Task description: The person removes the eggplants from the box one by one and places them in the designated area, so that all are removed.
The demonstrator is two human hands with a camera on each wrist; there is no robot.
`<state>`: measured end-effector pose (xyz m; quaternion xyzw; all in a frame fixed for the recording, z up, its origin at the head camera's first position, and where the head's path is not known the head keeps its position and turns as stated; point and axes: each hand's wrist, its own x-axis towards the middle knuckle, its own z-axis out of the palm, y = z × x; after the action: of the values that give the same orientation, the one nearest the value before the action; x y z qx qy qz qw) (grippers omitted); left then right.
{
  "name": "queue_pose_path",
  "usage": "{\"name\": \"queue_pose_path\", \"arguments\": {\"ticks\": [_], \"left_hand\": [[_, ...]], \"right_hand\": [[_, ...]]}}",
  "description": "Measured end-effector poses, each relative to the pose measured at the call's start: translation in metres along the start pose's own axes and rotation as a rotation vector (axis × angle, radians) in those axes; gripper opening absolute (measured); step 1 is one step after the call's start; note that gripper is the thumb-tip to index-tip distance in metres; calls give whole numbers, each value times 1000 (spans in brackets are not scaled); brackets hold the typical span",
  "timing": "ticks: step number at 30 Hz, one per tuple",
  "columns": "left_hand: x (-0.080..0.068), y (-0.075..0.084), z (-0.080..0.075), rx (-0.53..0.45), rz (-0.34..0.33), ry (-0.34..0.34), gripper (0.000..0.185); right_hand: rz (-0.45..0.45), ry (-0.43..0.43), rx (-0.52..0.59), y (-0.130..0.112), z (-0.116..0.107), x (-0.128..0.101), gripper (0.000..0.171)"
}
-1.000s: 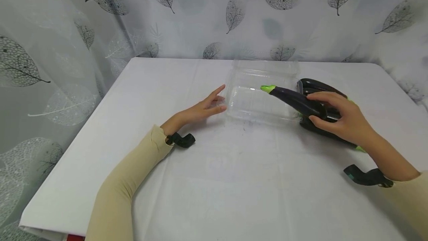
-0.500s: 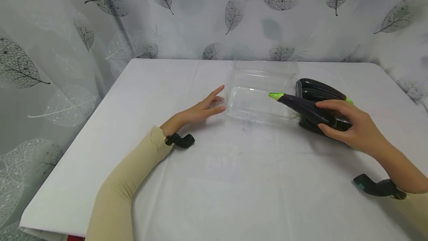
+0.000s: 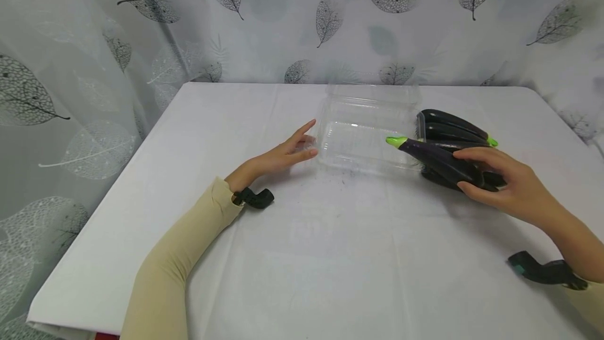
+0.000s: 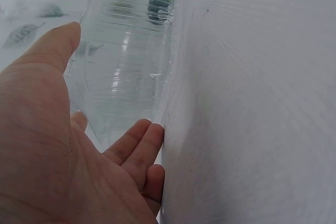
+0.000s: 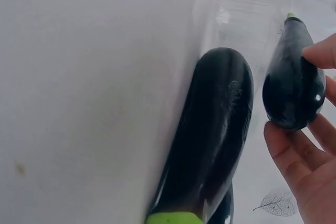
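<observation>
My right hand (image 3: 514,182) holds a dark purple eggplant (image 3: 436,160) by its fat end, thumb on one side and fingers on the other. Its green stem end points left, over the right side of a clear plastic clamshell box (image 3: 358,143). In the right wrist view, this eggplant (image 5: 294,80) hangs above another eggplant (image 5: 210,124) lying on the table. Several more eggplants (image 3: 453,119) lie side by side right of the box, partly hidden by the held one. At the box's left end is my left hand (image 3: 283,155), fingers extended and thumb spread, fingertips right at the clear wall (image 4: 121,77).
A white cloth covers the table (image 3: 302,256). Behind it hangs a pale curtain (image 3: 264,20) with a leaf print. The lid (image 3: 373,93) of the clear box stands raised at the back, near the table's far edge.
My right hand has moved right and toward me with the eggplant, drawing its stem end back across the clear box. The left hand has stayed in place.
</observation>
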<state>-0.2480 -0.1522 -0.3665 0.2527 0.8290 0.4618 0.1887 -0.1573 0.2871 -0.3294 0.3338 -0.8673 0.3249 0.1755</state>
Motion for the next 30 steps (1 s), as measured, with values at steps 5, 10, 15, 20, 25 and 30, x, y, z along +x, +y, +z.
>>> {"name": "queue_pose_path", "arguments": {"ticks": [5, 10, 15, 20, 25, 30], "left_hand": [[0, 0, 0, -5, -2, -2, 77], [0, -1, 0, -5, -3, -2, 77], [-1, 0, -1, 3, 0, -2, 77], [-1, 1, -1, 5, 0, -6, 77], [-1, 0, -1, 11, -2, -4, 77], [0, 0, -1, 6, -4, -7, 77]], "right_hand": [[3, -19, -19, -3, -3, -1, 71], [44, -26, -35, -4, -4, -7, 69], [57, -21, -39, 0, -7, -15, 73], [23, -23, -45, 6, -10, -22, 78], [36, -30, -50, 5, -11, -26, 78], [56, -36, -79, 0, -14, -30, 78]]}}
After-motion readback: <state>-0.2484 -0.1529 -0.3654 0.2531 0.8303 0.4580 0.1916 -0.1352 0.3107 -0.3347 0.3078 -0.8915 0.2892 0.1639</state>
